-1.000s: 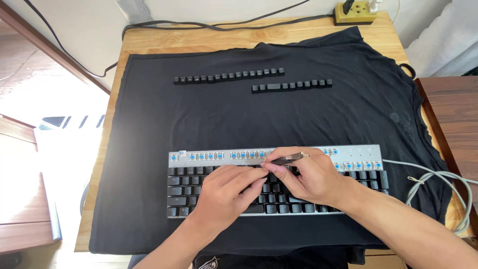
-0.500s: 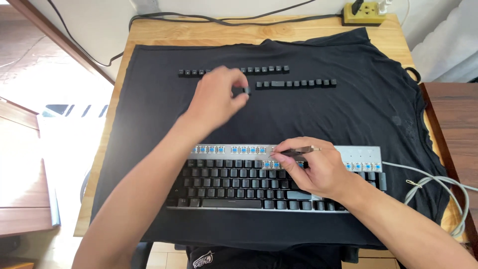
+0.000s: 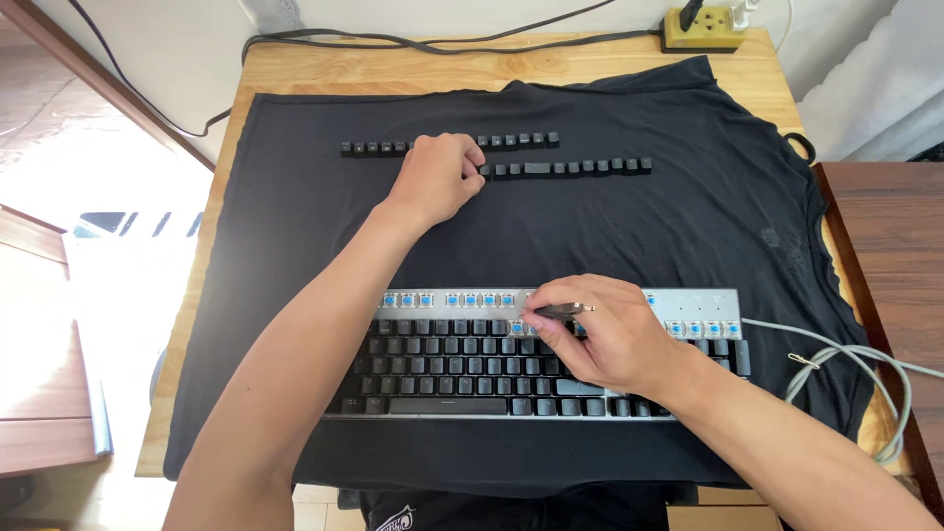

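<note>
The left hand [image 3: 440,177] is stretched out over a black cloth [image 3: 295,246], its fingers curled in and bunched together at the near end of a row of loose black keycaps [image 3: 565,167]. Whether a keycap sits between those fingertips cannot be told, since the knuckles hide them. That row runs off to the right of the left hand. A second row of keycaps [image 3: 374,148] lies just beyond it, passing behind the hand and showing on both sides of it.

The right hand [image 3: 600,334] rests on a keyboard [image 3: 442,364], well nearer the body than the left hand. Its thumb and fingers are pressed together around a thin dark tool [image 3: 556,312], whose tip points left over the top row of the keyboard. In that top row, on both sides of the right hand, the caps are off and blue switches [image 3: 462,299] stand bare on the pale plate. The rows below, under and to the left of the right hand, keep their black caps.

A grey cable [image 3: 846,359] leaves the keyboard to the right of the right hand and loops at the cloth's edge. The cloth covers most of a wooden tabletop [image 3: 472,59], and a yellow power strip [image 3: 703,28] sits at the far edge, well beyond both hands.
</note>
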